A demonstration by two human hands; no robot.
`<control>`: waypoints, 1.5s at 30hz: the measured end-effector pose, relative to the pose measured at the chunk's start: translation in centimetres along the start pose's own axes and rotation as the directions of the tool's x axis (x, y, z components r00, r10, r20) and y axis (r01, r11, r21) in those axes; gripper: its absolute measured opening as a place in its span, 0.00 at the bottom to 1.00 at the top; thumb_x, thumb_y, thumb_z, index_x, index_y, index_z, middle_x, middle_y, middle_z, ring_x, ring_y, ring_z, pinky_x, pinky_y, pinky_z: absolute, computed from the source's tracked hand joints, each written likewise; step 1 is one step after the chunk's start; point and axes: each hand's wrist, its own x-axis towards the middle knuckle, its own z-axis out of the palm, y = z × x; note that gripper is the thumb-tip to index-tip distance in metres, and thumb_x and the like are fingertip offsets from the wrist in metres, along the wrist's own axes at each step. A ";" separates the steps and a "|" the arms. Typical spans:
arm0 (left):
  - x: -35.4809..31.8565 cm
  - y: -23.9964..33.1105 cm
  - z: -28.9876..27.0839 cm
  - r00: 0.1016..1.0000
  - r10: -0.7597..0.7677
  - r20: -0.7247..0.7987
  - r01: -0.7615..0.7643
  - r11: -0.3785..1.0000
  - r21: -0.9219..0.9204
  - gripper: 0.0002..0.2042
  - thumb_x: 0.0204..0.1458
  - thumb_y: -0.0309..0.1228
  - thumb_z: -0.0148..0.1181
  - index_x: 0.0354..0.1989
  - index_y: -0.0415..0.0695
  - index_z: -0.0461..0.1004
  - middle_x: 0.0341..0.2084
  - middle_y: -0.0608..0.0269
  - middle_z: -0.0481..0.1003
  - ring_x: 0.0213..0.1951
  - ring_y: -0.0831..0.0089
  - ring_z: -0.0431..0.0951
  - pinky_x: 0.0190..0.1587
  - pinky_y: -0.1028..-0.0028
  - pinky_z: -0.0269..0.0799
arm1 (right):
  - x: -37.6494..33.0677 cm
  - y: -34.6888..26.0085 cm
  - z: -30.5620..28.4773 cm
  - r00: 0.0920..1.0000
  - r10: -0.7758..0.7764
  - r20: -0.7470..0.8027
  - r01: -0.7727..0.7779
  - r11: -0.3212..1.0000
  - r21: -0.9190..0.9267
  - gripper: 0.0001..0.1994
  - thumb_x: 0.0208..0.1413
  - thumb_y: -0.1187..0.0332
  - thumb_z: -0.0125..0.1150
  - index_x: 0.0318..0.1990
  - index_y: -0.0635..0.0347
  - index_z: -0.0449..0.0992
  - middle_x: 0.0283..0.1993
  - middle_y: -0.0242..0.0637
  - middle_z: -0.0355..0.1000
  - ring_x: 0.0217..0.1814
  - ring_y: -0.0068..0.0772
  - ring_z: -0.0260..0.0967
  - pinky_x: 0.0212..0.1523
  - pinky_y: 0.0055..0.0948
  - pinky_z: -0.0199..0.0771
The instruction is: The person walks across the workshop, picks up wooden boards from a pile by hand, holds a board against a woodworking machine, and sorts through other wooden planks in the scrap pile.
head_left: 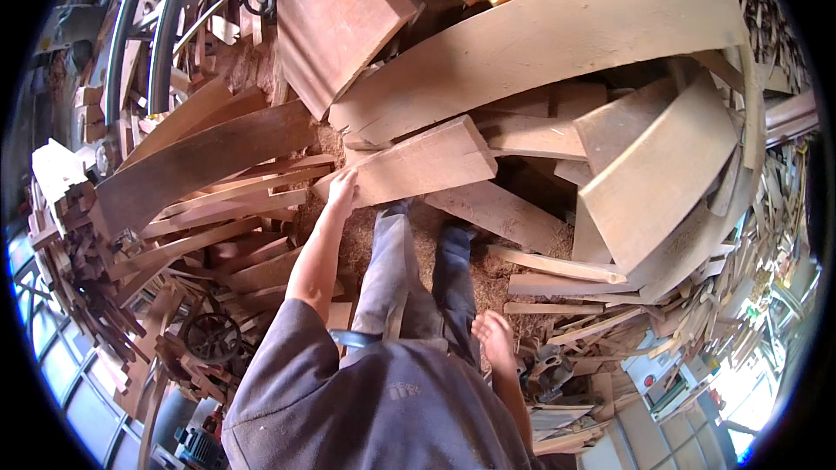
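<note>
A: Big picture?
B: Timber heap all round. Long curved plank [540, 35] on top, a reddish slab [335, 13] leaning behind it, sawdust floor [366, 239] under the person's feet.

A: Left arm?
B: Stretched forward, nearly straight. Left hand [341, 191] sits on the near end of a short thick board [418, 165] lying low in the pile, under the curved plank. Fingers wrap the edge; grip looks closed on it.

A: Right?
B: Right hand [495, 335] hangs by the hip, fingers loose, holding nothing.
</note>
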 end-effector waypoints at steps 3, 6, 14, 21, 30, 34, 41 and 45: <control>5.8 1.1 -0.1 0.998 -0.029 -0.064 0.012 0.970 -0.242 0.14 0.57 0.45 0.62 0.37 0.48 0.70 0.23 0.70 0.67 0.20 0.79 0.64 0.21 0.77 0.61 | 0.3 1.8 -0.4 0.985 -0.167 -0.049 0.144 0.939 -0.312 0.14 0.60 0.73 0.59 0.52 0.66 0.72 0.38 0.41 0.76 0.38 0.32 0.77 0.38 0.29 0.79; 11.7 2.7 0.0 0.995 0.037 -0.098 -0.059 0.971 -0.231 0.17 0.60 0.50 0.58 0.31 0.49 0.70 0.18 0.73 0.66 0.18 0.80 0.63 0.21 0.77 0.60 | 2.2 2.7 -1.3 0.949 -0.278 -0.145 0.168 0.842 -0.512 0.13 0.58 0.70 0.62 0.49 0.67 0.74 0.32 0.36 0.75 0.29 0.24 0.74 0.31 0.24 0.75; 20.7 6.8 -0.2 0.987 0.148 -0.055 -0.157 0.950 -0.268 0.23 0.60 0.53 0.57 0.51 0.46 0.73 0.39 0.66 0.77 0.35 0.76 0.76 0.28 0.77 0.67 | 7.7 4.7 -4.1 0.931 -0.296 -0.215 0.090 0.754 -0.651 0.13 0.57 0.71 0.62 0.48 0.66 0.75 0.30 0.34 0.74 0.26 0.21 0.72 0.25 0.22 0.74; 26.1 4.3 -1.5 0.982 0.135 0.132 -0.096 0.959 -0.267 0.39 0.52 0.66 0.55 0.63 0.46 0.65 0.54 0.63 0.72 0.54 0.66 0.72 0.48 0.65 0.73 | 10.1 8.8 -7.2 0.872 -0.456 -0.179 0.167 0.619 -0.767 0.13 0.51 0.71 0.66 0.44 0.66 0.79 0.35 0.36 0.76 0.31 0.22 0.72 0.29 0.25 0.73; 24.9 3.4 -1.3 0.991 0.096 0.090 -0.052 0.916 -0.399 0.47 0.47 0.73 0.53 0.67 0.49 0.62 0.61 0.63 0.68 0.60 0.62 0.68 0.60 0.62 0.65 | 12.1 6.2 -5.6 0.816 -0.550 -0.176 0.197 0.552 -0.810 0.10 0.54 0.68 0.63 0.41 0.65 0.79 0.38 0.48 0.79 0.41 0.40 0.78 0.42 0.33 0.76; 18.7 3.1 -3.5 0.988 0.134 -0.076 -0.152 0.925 -0.349 0.45 0.49 0.73 0.49 0.70 0.56 0.56 0.67 0.66 0.59 0.63 0.63 0.62 0.61 0.62 0.60 | 12.7 4.3 -4.3 0.811 -0.577 -0.098 0.278 0.526 -0.804 0.09 0.57 0.71 0.60 0.41 0.66 0.78 0.35 0.41 0.78 0.37 0.29 0.76 0.39 0.29 0.74; 4.1 2.3 -9.7 0.989 0.149 -0.010 -0.146 0.949 -0.279 0.47 0.47 0.74 0.49 0.73 0.64 0.50 0.71 0.74 0.53 0.66 0.64 0.55 0.64 0.53 0.54 | 10.6 -2.7 8.7 0.931 -0.319 0.180 0.365 0.771 -0.521 0.26 0.56 0.56 0.67 0.57 0.61 0.72 0.49 0.46 0.77 0.45 0.33 0.77 0.42 0.32 0.81; -7.3 2.0 -10.2 0.999 -0.002 0.045 0.015 0.951 -0.309 0.46 0.46 0.74 0.51 0.72 0.66 0.53 0.71 0.83 0.51 0.63 0.63 0.56 0.62 0.51 0.55 | 5.8 -3.1 16.7 0.880 -0.196 0.432 0.352 0.880 -0.318 0.33 0.58 0.56 0.66 0.64 0.70 0.63 0.58 0.49 0.70 0.58 0.35 0.70 0.56 0.32 0.72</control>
